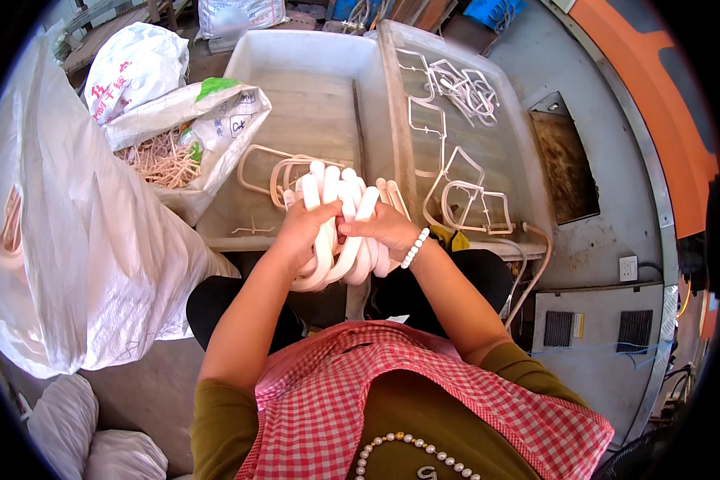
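Between my two hands is a bundle of pale pink plastic loops (346,254), several of them stacked side by side. My left hand (302,230) grips the bundle's left side, its thumb pressed over the top. From the right, my right hand (386,227) closes round the same bundle, a white bead bracelet (415,248) on its wrist. The bundle is over the near edge of a white plastic tub (296,56). Just beyond it, more pale pink loops (266,170) lie in that tub, partly hidden by my hands. A thin pink plastic scrap (253,230) lies left of them.
A second white tub (528,192) on the right holds white plastic frames (466,90) in water. At left stand a sack (216,148) of thin pink scraps (162,160) and a large white sack (128,264). A hose (546,264) runs by a grey machine panel (600,336).
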